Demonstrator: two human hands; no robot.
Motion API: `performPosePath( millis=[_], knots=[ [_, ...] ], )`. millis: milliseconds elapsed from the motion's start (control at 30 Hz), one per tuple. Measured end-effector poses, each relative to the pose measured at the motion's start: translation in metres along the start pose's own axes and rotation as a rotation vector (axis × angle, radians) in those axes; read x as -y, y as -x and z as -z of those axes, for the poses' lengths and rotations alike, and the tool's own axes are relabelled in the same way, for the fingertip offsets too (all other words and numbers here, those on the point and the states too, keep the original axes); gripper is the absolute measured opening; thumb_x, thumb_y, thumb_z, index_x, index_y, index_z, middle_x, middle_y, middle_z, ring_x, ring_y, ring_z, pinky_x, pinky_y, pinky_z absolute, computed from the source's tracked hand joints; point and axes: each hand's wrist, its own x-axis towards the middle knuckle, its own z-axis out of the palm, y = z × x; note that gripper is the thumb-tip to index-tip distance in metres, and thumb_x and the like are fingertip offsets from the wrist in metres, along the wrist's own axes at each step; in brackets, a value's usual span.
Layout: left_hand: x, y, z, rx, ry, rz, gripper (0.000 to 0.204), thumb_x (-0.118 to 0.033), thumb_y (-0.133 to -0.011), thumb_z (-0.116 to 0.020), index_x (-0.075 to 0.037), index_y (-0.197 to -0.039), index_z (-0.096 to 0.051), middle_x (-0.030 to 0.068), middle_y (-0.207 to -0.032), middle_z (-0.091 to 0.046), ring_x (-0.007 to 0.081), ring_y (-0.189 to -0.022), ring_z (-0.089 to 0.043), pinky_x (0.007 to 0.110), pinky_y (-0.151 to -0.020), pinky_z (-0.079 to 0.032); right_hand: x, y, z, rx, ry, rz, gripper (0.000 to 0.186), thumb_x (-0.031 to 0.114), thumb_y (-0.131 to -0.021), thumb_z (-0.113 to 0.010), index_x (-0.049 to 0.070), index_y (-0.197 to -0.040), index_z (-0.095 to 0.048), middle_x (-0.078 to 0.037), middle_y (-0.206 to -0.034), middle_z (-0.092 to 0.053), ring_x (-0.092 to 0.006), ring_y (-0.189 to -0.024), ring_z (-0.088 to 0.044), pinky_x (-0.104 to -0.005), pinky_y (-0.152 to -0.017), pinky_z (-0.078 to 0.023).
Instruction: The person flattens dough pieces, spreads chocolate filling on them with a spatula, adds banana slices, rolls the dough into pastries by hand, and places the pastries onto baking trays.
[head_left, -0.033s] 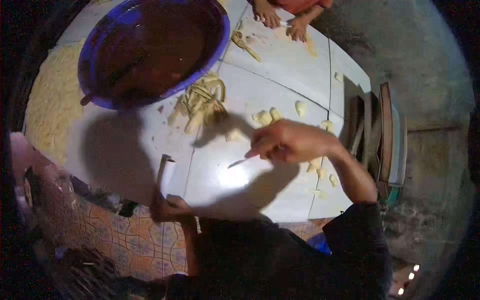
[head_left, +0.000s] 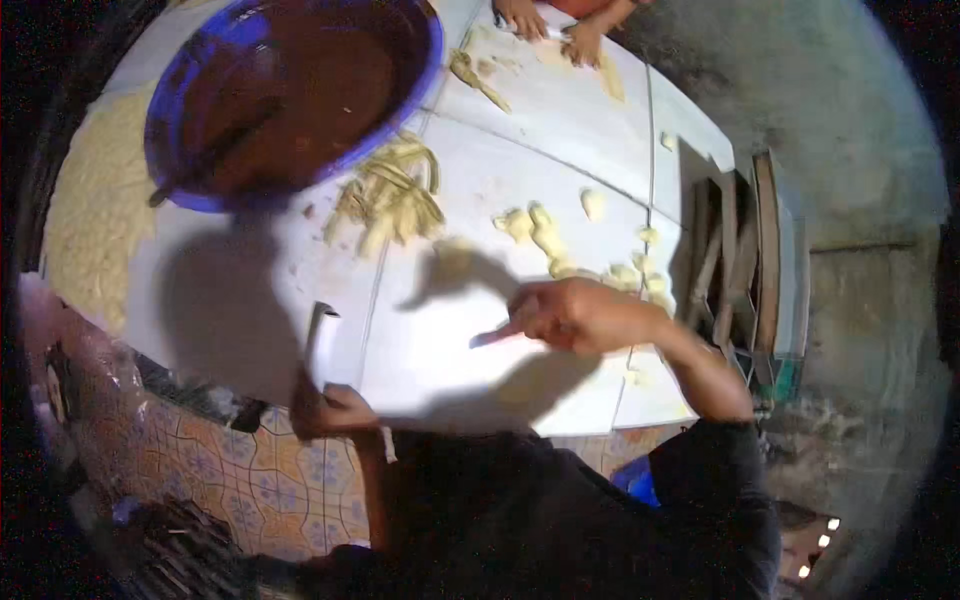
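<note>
My left hand (head_left: 330,412), at the table's near edge, is closed round the lower end of a white tube (head_left: 322,345) with a dark open top, held upright. Over the white tabletop hovers my right hand (head_left: 575,315), fingers bent together round a thin pointed thing (head_left: 488,338) that sticks out to the left. Motion smears it, so its kind is unclear. Just beyond that hand lie several pale dough lumps (head_left: 545,238). A heap of pale, brown-streaked dough strips (head_left: 395,205) lies farther left.
A large blue basin (head_left: 437,60) of brown filling stands far left, a dark stick (head_left: 215,150) across it. Many small pale pieces (head_left: 90,210) cover the left side. Another person's hands (head_left: 580,45) work at the far edge. Trays (head_left: 765,260) stand at the right.
My right hand has shifted slightly right and nearer to me. The whole view has shifted a little, and the other person's hands sit higher in it. My left hand keeps its grip.
</note>
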Motion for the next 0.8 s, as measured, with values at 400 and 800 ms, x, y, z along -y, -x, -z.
performPosePath(
  millis=[400, 800],
  knots=[
    [-0.025, -0.008, 0.01, 0.2, -0.164, -0.129, 0.059, -0.005, -0.082, -0.055, -0.015, -0.139, -0.061, 0.0177, -0.126, -0.064, 0.0354, -0.112, -0.062, 0.051, -0.089, -0.049, -0.031, 0.104, -0.268, -0.657, 0.292, -0.547, 0.058, 0.014, -0.085, -0.071, 0.003, -0.137, -0.05, -0.02, -0.125, -0.054, -0.038, -0.102, -0.063, -0.0464, -0.072, -0.06],
    [-0.021, 0.001, -0.009, 0.164, -0.133, -0.098, 0.05, -0.016, -0.088, -0.052, -0.012, -0.137, -0.062, 0.0167, -0.128, -0.061, 0.0357, -0.116, -0.056, 0.054, -0.1, -0.039, -0.024, -0.032, -0.129, -0.531, -0.585, -0.207, 0.035, 0.018, -0.094, -0.066, -0.004, -0.121, -0.064, -0.013, -0.093, -0.073, -0.0261, -0.075, -0.069, -0.0371, -0.075, -0.056]
  ],
)
